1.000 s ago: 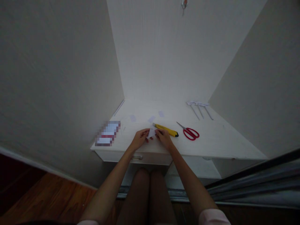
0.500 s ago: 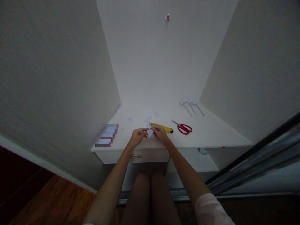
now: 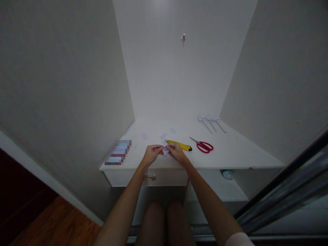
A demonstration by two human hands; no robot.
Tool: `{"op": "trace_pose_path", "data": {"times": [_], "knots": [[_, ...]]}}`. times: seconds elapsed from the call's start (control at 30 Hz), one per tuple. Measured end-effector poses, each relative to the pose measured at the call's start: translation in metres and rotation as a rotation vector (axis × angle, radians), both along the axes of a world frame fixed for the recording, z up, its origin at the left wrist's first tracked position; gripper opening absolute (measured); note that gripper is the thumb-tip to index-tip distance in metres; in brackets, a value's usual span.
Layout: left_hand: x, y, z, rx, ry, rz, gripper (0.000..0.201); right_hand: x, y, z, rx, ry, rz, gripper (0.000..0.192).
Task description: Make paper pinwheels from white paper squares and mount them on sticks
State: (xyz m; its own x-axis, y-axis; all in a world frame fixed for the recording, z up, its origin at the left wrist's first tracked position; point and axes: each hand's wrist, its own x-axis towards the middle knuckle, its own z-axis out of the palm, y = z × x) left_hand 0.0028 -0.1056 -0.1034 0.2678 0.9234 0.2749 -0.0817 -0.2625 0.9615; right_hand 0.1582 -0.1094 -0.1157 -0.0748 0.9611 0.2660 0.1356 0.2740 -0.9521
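Right sleeve point(image 3: 238, 240): pale pink; a curved edge is shown, the remainder is cropped.
Right forearm point(image 3: 205, 193): left uncovered below the sleeve.
Left forearm point(image 3: 125, 201): shown uncovered.
Hands point(image 3: 151, 153): both seen bare.
Knees point(image 3: 155, 213): rounded; dimly lit, covering cannot be determined.

Lighting is dim, with soft glare atop the back wall point(image 3: 164, 75).
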Motion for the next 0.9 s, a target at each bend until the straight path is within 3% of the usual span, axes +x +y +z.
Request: {"op": "trace_pose_path", "data": {"times": [0.27,0.73,0.9], "knots": [[0.003,-0.001,0.003,-0.001,-0.031,0.059,0.037,-0.001,-0.001,0.001,0.031,-0.054,0.017,0.035],[0.008,-0.002,0.0,0.074,0.04,0.038,0.028,-0.004,-0.006,0.008,0.091,-0.041,-0.04,0.049],[0.006,-0.002,0.001,0.08,0.046,0.063,0.028,-0.006,-0.01,0.01,0.074,-0.031,0.029,0.041]]}}
